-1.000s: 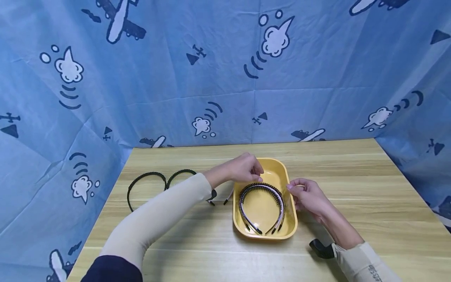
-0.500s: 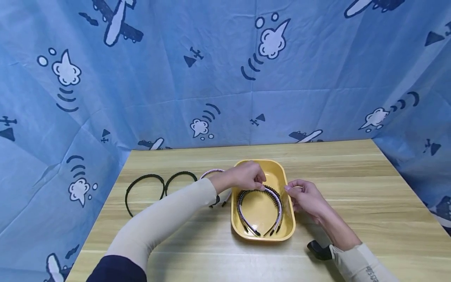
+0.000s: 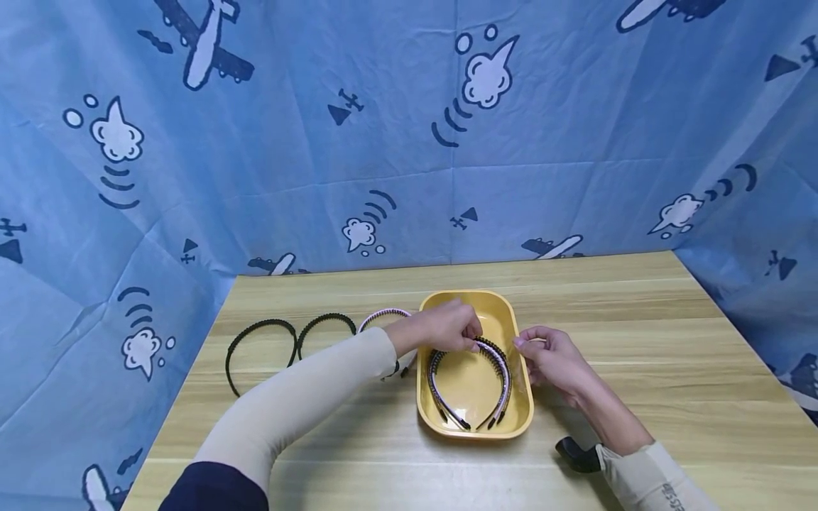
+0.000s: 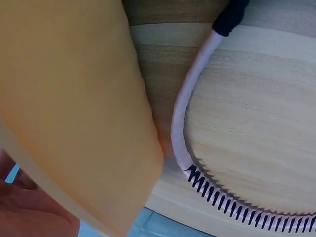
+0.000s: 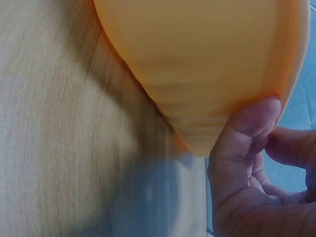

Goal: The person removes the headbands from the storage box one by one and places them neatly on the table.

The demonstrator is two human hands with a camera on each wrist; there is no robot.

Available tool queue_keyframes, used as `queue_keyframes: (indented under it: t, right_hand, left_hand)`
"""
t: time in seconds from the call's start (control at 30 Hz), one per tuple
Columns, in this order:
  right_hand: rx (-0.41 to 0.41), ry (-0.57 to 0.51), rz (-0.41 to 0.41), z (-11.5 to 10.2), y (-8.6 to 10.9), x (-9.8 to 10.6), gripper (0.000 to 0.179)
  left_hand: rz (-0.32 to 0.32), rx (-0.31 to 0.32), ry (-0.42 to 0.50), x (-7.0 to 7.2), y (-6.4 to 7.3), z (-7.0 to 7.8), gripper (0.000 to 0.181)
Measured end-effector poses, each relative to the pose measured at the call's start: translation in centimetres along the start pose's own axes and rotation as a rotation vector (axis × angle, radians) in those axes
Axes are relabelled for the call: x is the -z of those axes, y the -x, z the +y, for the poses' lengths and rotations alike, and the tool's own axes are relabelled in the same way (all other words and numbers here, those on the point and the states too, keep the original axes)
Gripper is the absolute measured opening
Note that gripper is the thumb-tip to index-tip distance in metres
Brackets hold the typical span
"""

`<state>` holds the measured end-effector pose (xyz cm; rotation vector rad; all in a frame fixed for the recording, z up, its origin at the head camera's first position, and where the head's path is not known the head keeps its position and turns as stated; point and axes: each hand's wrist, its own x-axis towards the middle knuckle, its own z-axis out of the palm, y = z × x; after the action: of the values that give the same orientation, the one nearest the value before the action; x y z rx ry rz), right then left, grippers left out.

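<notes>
Apparently for steadiness, right hand [image 3: 554,358] pinches tray [image 3: 495,309] at 3 o'clock; left hand [image 3: 452,326] at headbands [image 3: 507,372], 12 o'clock, finger hold unclear.

A blue cloth [image 3: 409,135] rises behind the tabletop [image 3: 626,298] and wraps round past its left and right edges. Printed on it are dark-and-white planes [image 3: 206,53], white puffs of cloud [image 3: 488,79] outlined in dark blue, small triangles [image 3: 781,67] and curved stripes. A vertical crease runs down the cloth above the middle of the tabletop's far edge, crossed by a sideways one. The tabletop is pale, grained wood, with a soft whitish sheen along its near part.
</notes>
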<state>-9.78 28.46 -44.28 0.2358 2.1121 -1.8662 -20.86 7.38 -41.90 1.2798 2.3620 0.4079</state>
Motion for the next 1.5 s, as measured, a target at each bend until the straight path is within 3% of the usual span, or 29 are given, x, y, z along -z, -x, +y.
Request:
queue_keyframes:
  t: [1.0, 1.5]
  right_hand:
    - [0.001, -0.021, -0.001, 0.1, 0.0, 0.1, 0.029]
    - [0.001, -0.013, 0.009, 0.1, 0.0, -0.1, 0.028]
  left_hand:
    - [0.082, -0.074, -0.266, -1.6, -1.1, 0.5, 0.005]
    - [0.14, -0.061, -0.162, -1.5, -0.2, 0.0, 0.011]
